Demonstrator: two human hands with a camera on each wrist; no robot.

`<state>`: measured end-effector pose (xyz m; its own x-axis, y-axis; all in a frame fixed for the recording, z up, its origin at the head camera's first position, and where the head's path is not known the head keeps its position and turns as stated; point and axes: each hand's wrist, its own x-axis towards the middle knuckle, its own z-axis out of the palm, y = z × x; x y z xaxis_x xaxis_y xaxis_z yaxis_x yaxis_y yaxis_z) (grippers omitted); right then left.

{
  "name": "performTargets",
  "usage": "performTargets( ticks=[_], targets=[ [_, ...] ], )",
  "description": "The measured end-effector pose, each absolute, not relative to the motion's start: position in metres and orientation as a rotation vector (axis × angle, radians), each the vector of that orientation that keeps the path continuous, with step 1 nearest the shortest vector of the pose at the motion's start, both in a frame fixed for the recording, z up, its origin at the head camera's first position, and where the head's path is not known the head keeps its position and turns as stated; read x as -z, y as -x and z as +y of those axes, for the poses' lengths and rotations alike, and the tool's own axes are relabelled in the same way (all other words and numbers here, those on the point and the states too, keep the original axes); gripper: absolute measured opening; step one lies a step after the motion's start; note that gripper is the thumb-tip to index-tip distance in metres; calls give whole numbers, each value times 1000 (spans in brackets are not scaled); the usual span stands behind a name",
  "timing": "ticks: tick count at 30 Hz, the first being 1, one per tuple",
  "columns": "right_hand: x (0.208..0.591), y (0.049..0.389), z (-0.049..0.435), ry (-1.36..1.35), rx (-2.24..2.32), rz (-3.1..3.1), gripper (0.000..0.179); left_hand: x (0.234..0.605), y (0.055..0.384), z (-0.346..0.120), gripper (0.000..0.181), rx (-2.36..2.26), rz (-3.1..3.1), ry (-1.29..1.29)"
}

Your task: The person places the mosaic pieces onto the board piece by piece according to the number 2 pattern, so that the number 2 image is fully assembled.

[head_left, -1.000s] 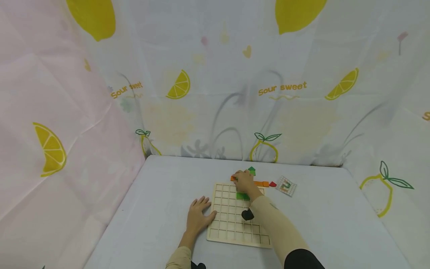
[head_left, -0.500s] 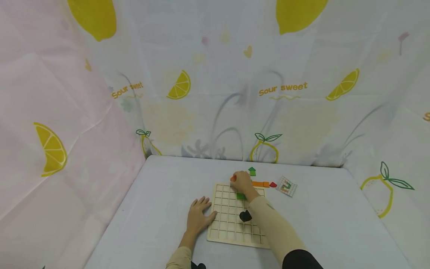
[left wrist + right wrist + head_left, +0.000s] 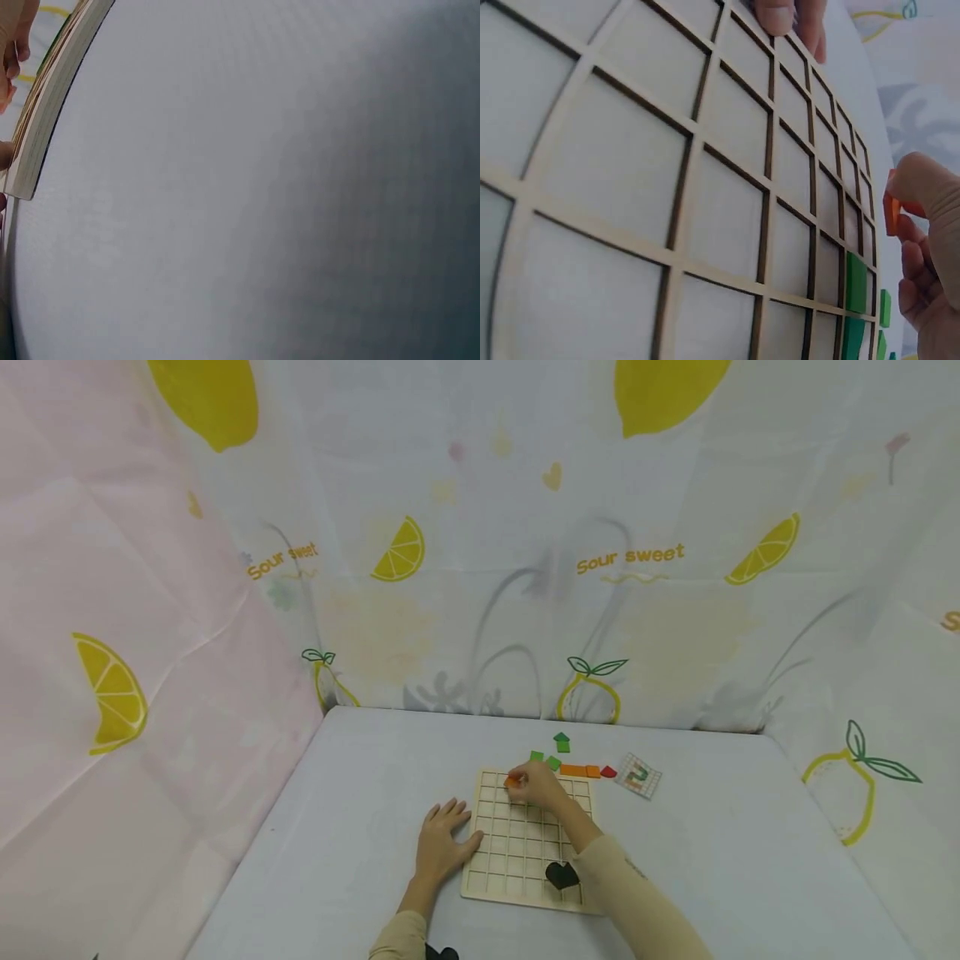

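Orange piece [image 3: 512,782], pinched in right hand [image 3: 539,784], had come from beyond to over the far cells of the board [image 3: 517,843], apparently unseated; left hand [image 3: 441,845] lay spread, thumb at left edge.

A hand could sweep freely across the table [image 3: 315,852] to the left — but the left hand [image 3: 444,843] blocks that edge of the grid board [image 3: 525,847]. A sleeved right forearm [image 3: 637,889] bars the near right corner; green pieces [image 3: 537,757], orange pieces [image 3: 576,771] and a red piece [image 3: 608,772] crowd the far side.
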<state>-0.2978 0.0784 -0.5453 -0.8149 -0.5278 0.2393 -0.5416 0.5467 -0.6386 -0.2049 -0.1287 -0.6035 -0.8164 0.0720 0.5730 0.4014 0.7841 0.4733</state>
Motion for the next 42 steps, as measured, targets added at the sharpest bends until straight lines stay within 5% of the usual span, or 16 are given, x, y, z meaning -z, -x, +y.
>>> performTargets(
  ticks=[9, 37, 42],
  targets=[
    [566, 285, 84, -1134, -754, -2532, 16, 603, 204, -128, 38, 832, -2461, 339],
    [586, 256, 61, -467, -892, -2447, 13, 604, 204, -128, 38, 831, -2483, 329],
    [588, 257, 66, -522, -975, -2399, 12, 605, 204, -128, 38, 826, -2478, 332]
  ],
)
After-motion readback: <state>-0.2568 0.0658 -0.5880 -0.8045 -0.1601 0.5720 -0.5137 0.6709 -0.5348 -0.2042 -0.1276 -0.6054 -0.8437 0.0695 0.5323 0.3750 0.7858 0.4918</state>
